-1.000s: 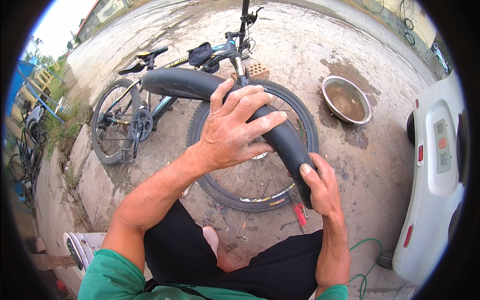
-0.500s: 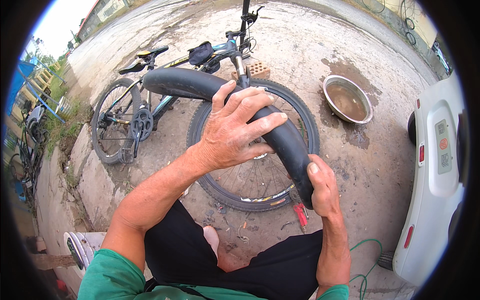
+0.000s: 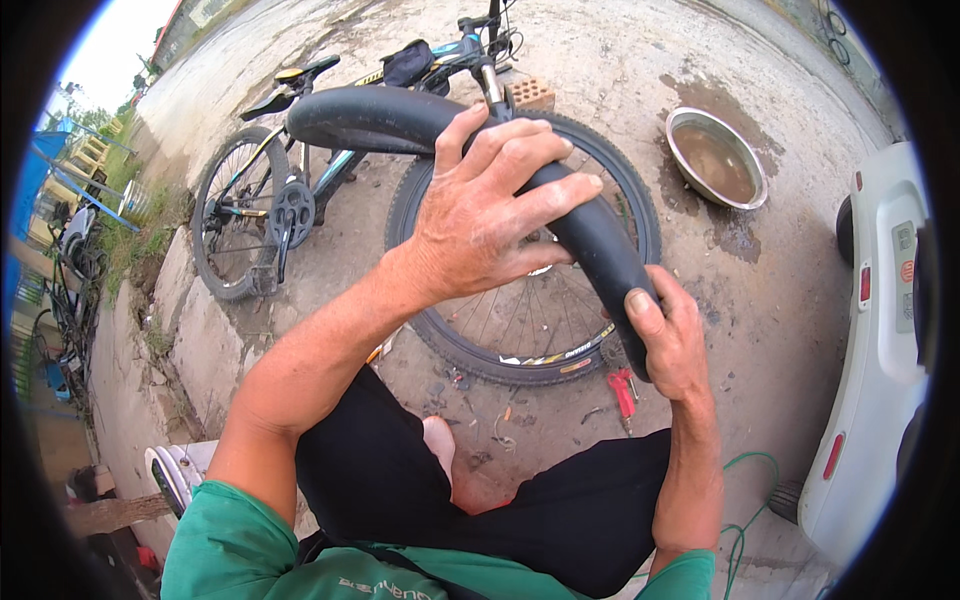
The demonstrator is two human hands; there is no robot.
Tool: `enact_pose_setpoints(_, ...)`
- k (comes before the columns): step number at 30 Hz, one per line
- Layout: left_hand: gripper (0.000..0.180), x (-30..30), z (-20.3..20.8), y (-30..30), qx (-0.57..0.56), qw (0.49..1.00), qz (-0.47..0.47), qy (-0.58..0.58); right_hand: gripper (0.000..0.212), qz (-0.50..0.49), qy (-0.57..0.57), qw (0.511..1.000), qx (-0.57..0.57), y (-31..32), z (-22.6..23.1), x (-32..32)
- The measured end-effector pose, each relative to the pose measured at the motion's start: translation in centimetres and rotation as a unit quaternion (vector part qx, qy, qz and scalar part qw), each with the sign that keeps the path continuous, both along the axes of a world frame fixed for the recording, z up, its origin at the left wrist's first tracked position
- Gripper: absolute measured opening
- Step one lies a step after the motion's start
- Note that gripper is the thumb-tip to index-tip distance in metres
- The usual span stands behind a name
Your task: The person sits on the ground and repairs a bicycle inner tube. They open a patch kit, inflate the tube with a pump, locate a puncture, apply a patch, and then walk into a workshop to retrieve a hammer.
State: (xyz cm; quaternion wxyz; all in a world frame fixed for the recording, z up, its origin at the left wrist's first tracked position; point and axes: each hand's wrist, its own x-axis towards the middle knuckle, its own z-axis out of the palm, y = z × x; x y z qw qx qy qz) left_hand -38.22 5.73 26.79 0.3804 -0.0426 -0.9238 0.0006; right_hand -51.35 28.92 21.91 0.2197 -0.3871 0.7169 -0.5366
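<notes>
A fat, inflated black inner tube arches in front of me, above the front wheel of a bicycle lying on the ground. Draped over the top of its bend, my left hand grips the tube with its fingers a little apart and its thumb on the near side. Lower down, my right hand holds the tube's right-hand end, thumb on top and the other fingers partly hidden. The tube's far left part curves back beneath itself.
The bicycle frame and a brick lie beyond the tube. To the right stand a metal basin of murky water and a white car. A red air gun and a green hose lie on the ground.
The view has tilted and shifted, so the basin and bicycle sit higher in it. Both hands keep their places on the tube, with little visible movement along it.
</notes>
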Motion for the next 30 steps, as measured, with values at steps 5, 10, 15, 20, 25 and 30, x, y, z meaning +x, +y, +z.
enact_pose_setpoints(5,0.070,-0.1,-1.5,-0.5,-0.009,1.000,-0.015,0.013,0.066,0.011,-0.004,0.998,0.065,0.0,0.2,0.2)
enact_pose_setpoints(10,0.069,0.1,-1.3,-0.3,-0.028,0.999,-0.021,0.024,0.071,0.023,0.007,0.999,0.032,-0.1,-0.7,-0.1)
enact_pose_setpoints(15,0.073,-0.7,-0.7,-1.3,-0.150,0.989,-0.005,0.007,0.071,0.028,0.028,0.997,0.074,-0.2,-0.4,-0.3)
enact_pose_setpoints(20,0.071,-1.6,-2.7,-2.8,-0.161,0.983,-0.046,0.074,0.070,0.020,0.020,0.999,0.036,-0.1,-1.5,-0.4)
enact_pose_setpoints(25,0.069,-1.8,-3.9,-3.9,-0.143,0.983,-0.065,0.095,0.068,0.032,0.010,0.998,0.053,-0.2,-1.5,-0.5)
enact_pose_setpoints(30,0.070,0.1,-0.6,0.5,-0.025,0.999,-0.004,-0.031,0.068,0.017,0.021,0.999,0.045,-0.3,-1.8,-0.4)
